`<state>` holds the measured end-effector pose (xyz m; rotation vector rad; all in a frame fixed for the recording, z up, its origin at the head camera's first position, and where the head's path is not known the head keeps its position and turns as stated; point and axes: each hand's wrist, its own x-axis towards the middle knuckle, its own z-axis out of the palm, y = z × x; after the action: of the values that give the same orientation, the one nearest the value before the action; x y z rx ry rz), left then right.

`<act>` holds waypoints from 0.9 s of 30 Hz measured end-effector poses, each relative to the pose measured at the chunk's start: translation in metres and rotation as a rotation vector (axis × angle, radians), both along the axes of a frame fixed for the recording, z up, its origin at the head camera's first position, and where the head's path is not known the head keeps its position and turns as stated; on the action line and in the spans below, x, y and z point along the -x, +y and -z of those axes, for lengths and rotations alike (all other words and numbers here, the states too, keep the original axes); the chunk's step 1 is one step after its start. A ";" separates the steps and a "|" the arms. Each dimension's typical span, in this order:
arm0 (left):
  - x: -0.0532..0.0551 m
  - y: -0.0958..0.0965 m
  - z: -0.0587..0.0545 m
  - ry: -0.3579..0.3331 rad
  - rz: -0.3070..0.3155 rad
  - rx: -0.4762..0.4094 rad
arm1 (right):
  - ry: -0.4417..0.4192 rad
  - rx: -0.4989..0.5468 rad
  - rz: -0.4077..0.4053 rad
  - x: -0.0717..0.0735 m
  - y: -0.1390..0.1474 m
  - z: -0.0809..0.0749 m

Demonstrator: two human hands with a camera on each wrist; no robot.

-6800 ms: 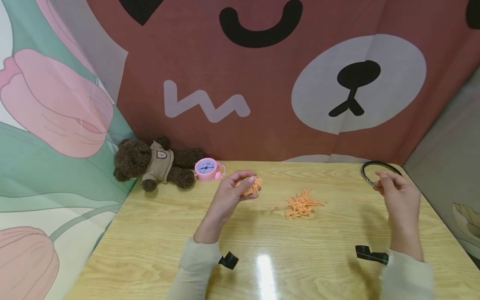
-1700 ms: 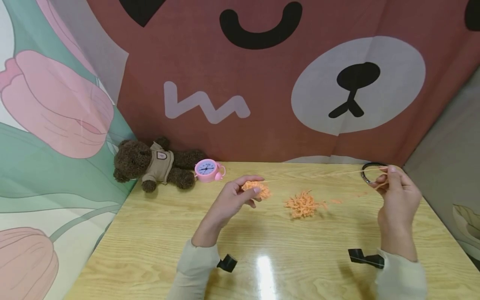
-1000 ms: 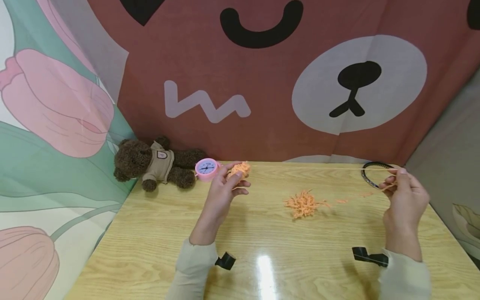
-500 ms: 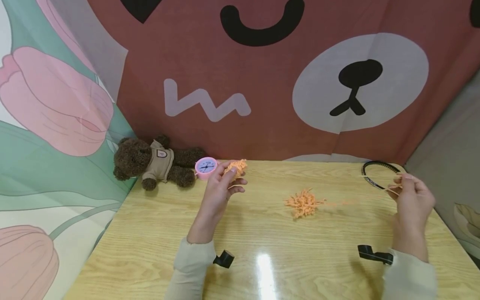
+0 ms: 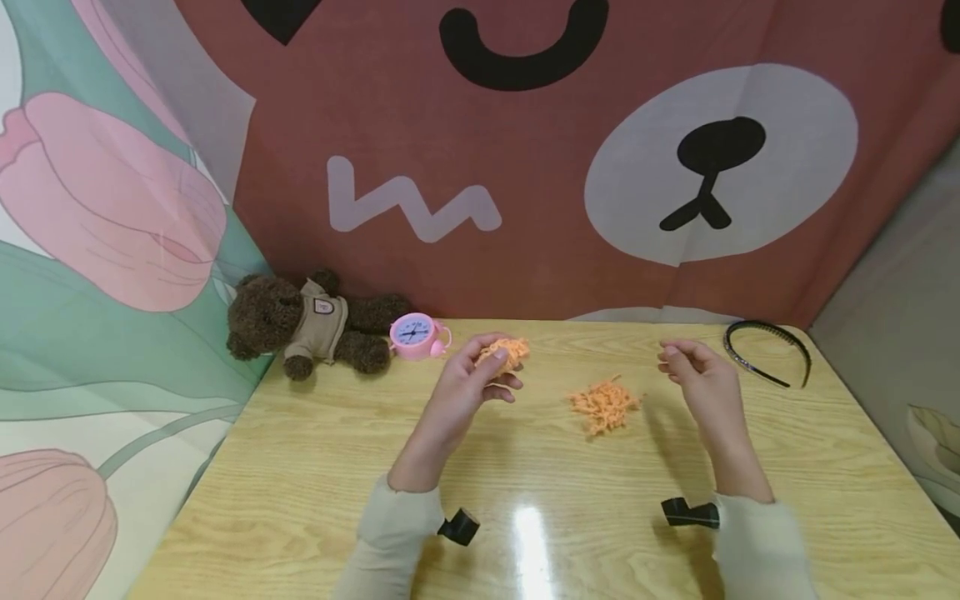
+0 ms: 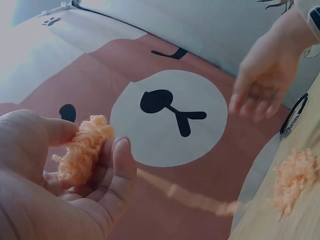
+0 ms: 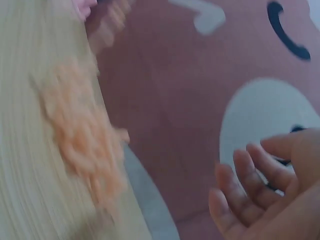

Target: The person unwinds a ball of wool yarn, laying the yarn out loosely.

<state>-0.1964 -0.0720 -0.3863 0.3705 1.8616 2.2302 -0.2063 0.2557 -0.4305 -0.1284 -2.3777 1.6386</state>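
Observation:
My left hand (image 5: pixel 456 388) pinches a small wad of crinkly orange yarn (image 5: pixel 514 353) above the table, thumb on top of it. The left wrist view shows the wad (image 6: pixel 82 154) close up, and a blurred orange strand (image 6: pixel 187 197) runs from near that hand toward the table. On the tabletop between the hands lies a loose heap of the same yarn (image 5: pixel 604 408). My right hand (image 5: pixel 707 385) hovers right of the heap. Its fingers are loosely bent in the right wrist view, and I see nothing held in that hand (image 7: pixel 275 195).
A brown teddy bear (image 5: pixel 318 321) lies at the back left, beside a pink alarm clock (image 5: pixel 414 335). A black headband (image 5: pixel 767 354) lies at the back right corner of the wooden table (image 5: pixel 300 500). A printed cloth (image 5: pixel 525 275) hangs behind.
My right hand, which pinched a yarn strand pulled out to the right, has let it go and come back left. The left hand with the wad has shifted slightly right and down.

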 end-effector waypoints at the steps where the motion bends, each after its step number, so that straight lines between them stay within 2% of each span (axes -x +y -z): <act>1: 0.000 0.001 0.000 0.002 0.016 0.007 | 0.006 -0.028 -0.045 0.000 -0.006 -0.001; 8: -0.005 0.011 0.003 0.004 0.170 0.083 | -0.017 -0.174 -0.441 -0.012 -0.050 -0.009; 10: -0.007 0.013 0.004 0.004 0.205 0.090 | -0.029 -0.191 -0.521 -0.016 -0.064 -0.010; 13: -0.008 0.015 0.006 0.008 0.241 0.087 | 0.017 -0.225 -0.584 -0.020 -0.081 -0.007; 16: -0.008 0.016 0.008 0.014 0.263 0.101 | 0.048 -0.244 -0.585 -0.021 -0.088 -0.005; 20: -0.008 0.015 0.006 0.025 0.271 0.128 | 0.037 -0.220 -0.476 -0.020 -0.079 -0.009; 24: -0.006 0.013 0.006 0.036 0.223 0.154 | 0.071 -0.149 -0.323 -0.019 -0.061 -0.016; 27: -0.003 0.011 0.007 0.027 0.163 0.129 | 0.103 -0.084 -0.236 -0.018 -0.049 -0.022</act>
<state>-0.1929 -0.0607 -0.3933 0.5119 1.9031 1.9986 -0.1881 0.2068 -0.4085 0.2555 -2.4541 1.5959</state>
